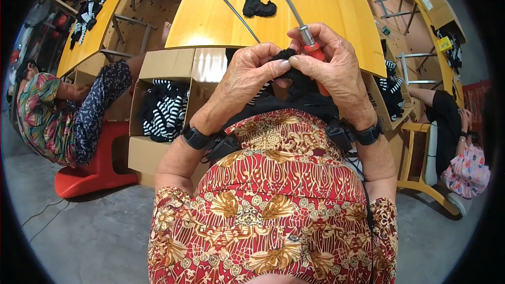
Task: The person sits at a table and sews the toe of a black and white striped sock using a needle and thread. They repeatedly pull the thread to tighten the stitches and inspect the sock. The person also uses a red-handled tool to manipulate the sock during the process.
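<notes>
Pinching fabric [300, 83], red-handled tool [314, 51], carton label [426, 3]

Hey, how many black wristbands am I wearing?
2: one black wristband on your left wrist, another black wristband on your right wrist. Both are in plain view.

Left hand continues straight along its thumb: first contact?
Most likely the right hand; its thumb tip sits just beyond the left hand's, by the black fabric. Exact depth is unclear.
</notes>
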`<state>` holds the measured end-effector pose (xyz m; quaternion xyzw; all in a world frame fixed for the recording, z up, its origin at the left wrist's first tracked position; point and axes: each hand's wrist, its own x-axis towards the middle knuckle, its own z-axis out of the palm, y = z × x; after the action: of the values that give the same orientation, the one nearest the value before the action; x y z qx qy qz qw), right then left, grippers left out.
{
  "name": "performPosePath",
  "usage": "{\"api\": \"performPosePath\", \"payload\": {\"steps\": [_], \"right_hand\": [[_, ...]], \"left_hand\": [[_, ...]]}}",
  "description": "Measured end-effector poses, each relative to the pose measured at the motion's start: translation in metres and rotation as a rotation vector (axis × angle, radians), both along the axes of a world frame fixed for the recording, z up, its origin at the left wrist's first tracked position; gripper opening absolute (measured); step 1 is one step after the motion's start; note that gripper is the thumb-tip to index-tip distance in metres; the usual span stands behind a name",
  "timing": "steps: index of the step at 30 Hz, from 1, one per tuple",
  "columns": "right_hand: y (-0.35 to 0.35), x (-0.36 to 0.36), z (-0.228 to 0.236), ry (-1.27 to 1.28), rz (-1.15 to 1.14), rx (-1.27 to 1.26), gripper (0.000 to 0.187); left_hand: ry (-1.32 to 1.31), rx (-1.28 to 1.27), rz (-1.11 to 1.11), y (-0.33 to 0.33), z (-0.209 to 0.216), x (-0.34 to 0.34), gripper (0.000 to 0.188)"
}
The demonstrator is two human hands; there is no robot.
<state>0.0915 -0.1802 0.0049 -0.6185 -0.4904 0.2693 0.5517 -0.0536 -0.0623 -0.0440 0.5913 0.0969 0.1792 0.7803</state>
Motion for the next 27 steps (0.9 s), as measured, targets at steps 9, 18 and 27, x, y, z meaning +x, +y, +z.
{"api": "performPosePath", "payload": {"steps": [9, 18, 27], "right_hand": [[0.004, 0.023, -0.006, 0.244, 0.013, -0.006, 0.027], [0.001, 0.009, -0.013, 0.175, 0.072, -0.078, 0.032], [-0.003, 0.026, -0.011, 0.27, 0.031, 0.043, 0.03]], "left_hand": [[0.13, 0.078, -0.111, 0.003, -0.003, -0.013, 0.018], [0.0, -0.115, -0.006, -0.002, -0.009, -0.007, 0.026], [0.408, 0.381, -0.218, 0.022, -0.017, -0.031, 0.034]]}}
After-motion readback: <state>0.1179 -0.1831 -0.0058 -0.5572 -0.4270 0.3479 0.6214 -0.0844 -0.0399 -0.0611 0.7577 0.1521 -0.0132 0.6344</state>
